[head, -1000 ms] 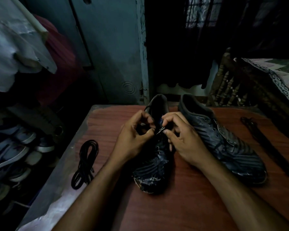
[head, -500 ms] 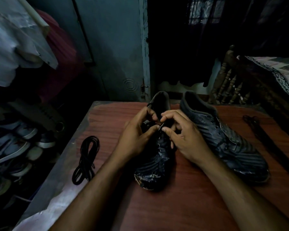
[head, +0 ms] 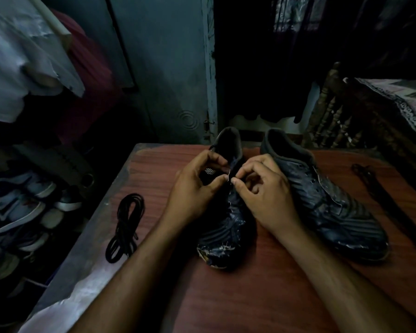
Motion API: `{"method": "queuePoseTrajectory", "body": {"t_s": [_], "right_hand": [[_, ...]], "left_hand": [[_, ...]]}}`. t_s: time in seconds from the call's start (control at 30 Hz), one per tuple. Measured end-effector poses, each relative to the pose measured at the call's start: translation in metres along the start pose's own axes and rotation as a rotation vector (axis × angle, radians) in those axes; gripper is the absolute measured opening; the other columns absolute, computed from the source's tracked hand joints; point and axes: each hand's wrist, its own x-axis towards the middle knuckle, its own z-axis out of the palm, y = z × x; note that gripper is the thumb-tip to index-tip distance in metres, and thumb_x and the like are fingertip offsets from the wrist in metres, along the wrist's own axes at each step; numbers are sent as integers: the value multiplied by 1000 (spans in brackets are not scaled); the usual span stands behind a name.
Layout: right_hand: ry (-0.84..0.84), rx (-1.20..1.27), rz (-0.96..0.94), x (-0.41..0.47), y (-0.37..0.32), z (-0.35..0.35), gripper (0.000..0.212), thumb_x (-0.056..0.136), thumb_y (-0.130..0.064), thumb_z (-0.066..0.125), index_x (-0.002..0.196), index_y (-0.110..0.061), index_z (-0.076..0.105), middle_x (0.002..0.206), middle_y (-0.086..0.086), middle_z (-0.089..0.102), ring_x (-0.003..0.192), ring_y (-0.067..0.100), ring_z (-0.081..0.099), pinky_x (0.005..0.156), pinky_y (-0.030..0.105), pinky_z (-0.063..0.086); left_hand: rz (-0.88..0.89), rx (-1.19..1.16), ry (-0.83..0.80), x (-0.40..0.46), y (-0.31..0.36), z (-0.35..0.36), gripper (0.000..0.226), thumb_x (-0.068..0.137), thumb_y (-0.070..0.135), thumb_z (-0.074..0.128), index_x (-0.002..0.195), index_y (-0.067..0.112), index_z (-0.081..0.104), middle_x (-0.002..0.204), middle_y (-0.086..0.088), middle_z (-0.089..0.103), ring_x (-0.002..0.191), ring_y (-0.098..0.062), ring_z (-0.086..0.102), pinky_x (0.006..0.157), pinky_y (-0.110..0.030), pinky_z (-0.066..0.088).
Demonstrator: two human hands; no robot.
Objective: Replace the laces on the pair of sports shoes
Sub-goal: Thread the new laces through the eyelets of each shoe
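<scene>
Two dark, worn sports shoes stand on a reddish wooden table [head: 262, 296], toes toward me. Both my hands work over the lace area of the left shoe [head: 222, 236]. My left hand [head: 195, 191] curls its fingers round the shoe's upper near the tongue. My right hand [head: 262, 195] pinches a thin lace end [head: 229, 175] between thumb and forefinger, right beside my left thumb. The right shoe [head: 327, 200] lies untouched beside my right hand. A coiled black lace [head: 126, 224] rests on the table's left side. Another dark lace [head: 370, 186] lies stretched out at the far right.
A rack of several shoes [head: 17, 212] stands left of the table, with clothes [head: 22, 63] hanging above it. A door [head: 166, 68] is behind the table. A carved wooden bed frame [head: 334, 121] with a patterned cover is at the right.
My hands have kept working at the same spot on the left shoe; my right fingers have shifted slightly on the lace end. The view has drifted a little.
</scene>
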Motion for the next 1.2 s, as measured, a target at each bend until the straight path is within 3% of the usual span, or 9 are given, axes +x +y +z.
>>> {"method": "queuePoseTrajectory", "body": {"t_s": [0.17,0.3,0.43,0.63,0.7,0.83,0.97,1.07,1.2], "right_hand": [[77,248,174,-1,-5,-6,12,87,-11,66,80,-16,57,97,-5,70,83,11,69,71,32,58],[158,627,250,10,-19,-19,18,97,-1,55,86,-13,47,93,12,76,95,28,73,89,43,58],[266,834,341,21,-31,-37,16,105,-6,43,94,-16,41,66,3,60,52,23,59,54,36,53],[-218,-289,39,12,-17,-38,10,98,-31,59,107,-26,56,91,-8,60,81,8,57,69,25,42],[-364,-363,80,8,-13,-35,15,98,-33,60,108,-22,64,87,-8,61,83,11,60,67,22,38],[-27,-65,96,17,-15,-39,17,99,-24,57,84,-22,64,88,-5,65,86,12,63,77,13,44],[173,811,350,25,-36,-50,23,108,-23,40,88,-16,48,96,19,63,103,37,69,95,48,56],[245,1017,412,26,-46,-56,25,110,-25,33,88,-17,43,73,9,49,59,27,58,66,44,60],[484,684,214,30,-32,-68,26,109,-21,34,84,-24,41,65,-2,34,49,11,27,44,24,22]], "left_hand": [[19,60,169,4,-6,-18,27,93,29,57,115,41,65,120,20,65,110,-7,59,85,-28,46],[1,-7,31,3,-22,-15,46,98,19,40,129,46,62,131,23,62,129,-10,53,110,-41,42],[33,-10,35,2,-34,-11,45,98,19,40,130,43,60,131,21,63,126,-14,58,109,-51,44],[50,14,9,5,-41,-12,43,94,24,44,132,35,63,132,12,65,124,-17,59,105,-53,47],[51,17,9,6,-43,-11,41,95,18,49,131,30,65,131,11,66,122,-16,61,103,-52,48],[56,18,17,6,-43,-9,42,93,11,53,129,26,68,129,15,66,121,-11,60,103,-43,49],[50,32,8,6,-44,-9,41,93,20,51,131,23,67,131,13,65,124,-10,57,103,-32,48],[33,52,18,5,-37,-8,51,85,32,44,129,24,68,131,14,65,123,-5,56,101,-22,46],[41,71,33,5,-34,-7,51,82,28,46,127,22,69,129,12,67,121,-3,57,98,-17,45]]}}
